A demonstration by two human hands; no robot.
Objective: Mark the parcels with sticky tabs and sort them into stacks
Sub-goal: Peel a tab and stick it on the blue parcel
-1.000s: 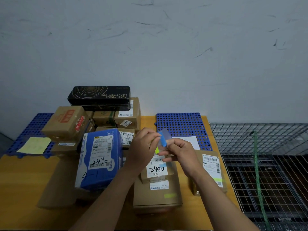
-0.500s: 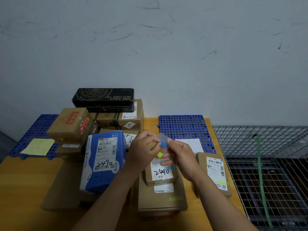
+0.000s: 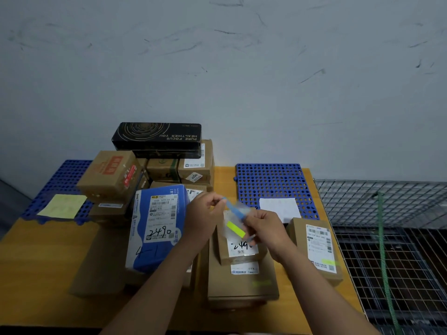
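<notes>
One blue sticky tab (image 3: 233,208), pinched between both hands.
Gripped its far end in left hand (image 3: 205,217) fingertips; clamped the clear tab sheet (image 3: 238,228) in the right hand (image 3: 268,232); held both above a small parcel (image 3: 242,252), blue parcel (image 3: 157,226) left of the left hand.

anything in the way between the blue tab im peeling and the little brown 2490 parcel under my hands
Nothing solid. The left hand pinches the blue sticky tab over the small brown cardboard parcel; only the clear plastic tab sheet, held by the right hand, hangs over the parcel's white label.
</notes>
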